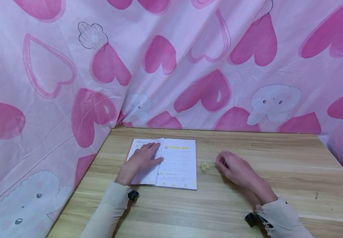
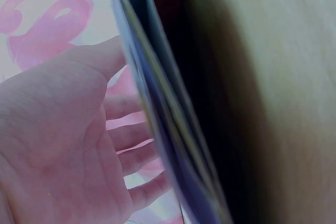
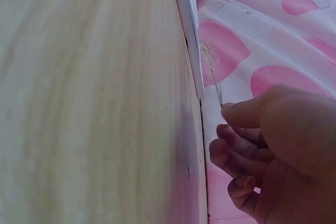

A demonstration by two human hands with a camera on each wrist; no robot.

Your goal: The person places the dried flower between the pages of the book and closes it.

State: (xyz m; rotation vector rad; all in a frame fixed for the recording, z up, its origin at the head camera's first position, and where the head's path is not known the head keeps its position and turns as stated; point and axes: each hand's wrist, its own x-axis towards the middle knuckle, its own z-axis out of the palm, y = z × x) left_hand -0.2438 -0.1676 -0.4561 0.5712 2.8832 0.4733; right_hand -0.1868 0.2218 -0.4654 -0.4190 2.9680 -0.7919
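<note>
An open book (image 1: 175, 165) with printed pages and yellow headings lies on the wooden table. My left hand (image 1: 144, 158) rests on its left page with fingers extended; the left wrist view shows this hand (image 2: 68, 140) beside the book's page edges (image 2: 168, 114). To the right of the book, my right hand (image 1: 234, 167) pinches the thin stem of a small dried flower sprig (image 3: 212, 69) between thumb and fingertips, the other fingers curled. The sprig's pale yellow head (image 1: 204, 167) is between the book and this hand in the head view.
Small dry bits (image 1: 252, 144) lie at the back of the wooden table (image 1: 293, 172), and a dark speck (image 1: 316, 195) is at the right. Pink heart-patterned cloth (image 1: 201, 89) hangs along the table's back and left side. Both wrists carry black devices.
</note>
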